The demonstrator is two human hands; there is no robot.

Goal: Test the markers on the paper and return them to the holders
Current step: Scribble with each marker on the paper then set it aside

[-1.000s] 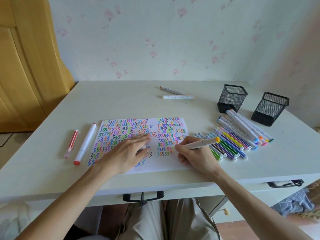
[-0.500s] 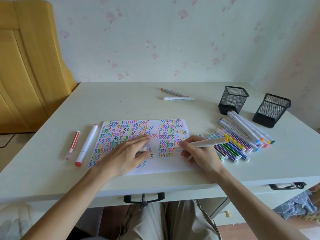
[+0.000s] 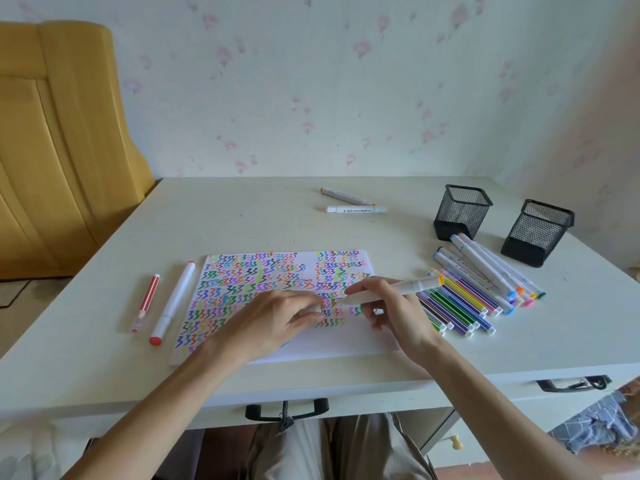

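A white sheet of paper [image 3: 346, 344] covered in coloured squiggles lies at the table's front middle. My right hand [image 3: 398, 313] holds a white marker [image 3: 391, 289] with a yellow-orange end, its orange tip just above the paper. My left hand [image 3: 273, 320] rests on the sheet and pinches a small white cap [image 3: 313, 310] close to the tip. Right of the paper lies a row of several coloured markers [image 3: 464, 303]. Two black mesh holders [image 3: 462, 211] [image 3: 536, 232] stand behind them.
Two white markers [image 3: 349, 202] lie at the back middle of the white table [image 3: 242, 220]. A thin red pen [image 3: 147, 303] and a thick white marker with a red end [image 3: 173, 303] lie left of the paper. A yellow board [image 3: 52, 150] leans at left.
My right hand has lifted the marker off the paper and swung it flatter, tip toward my left hand. My left hand's fingers curled around the cap.
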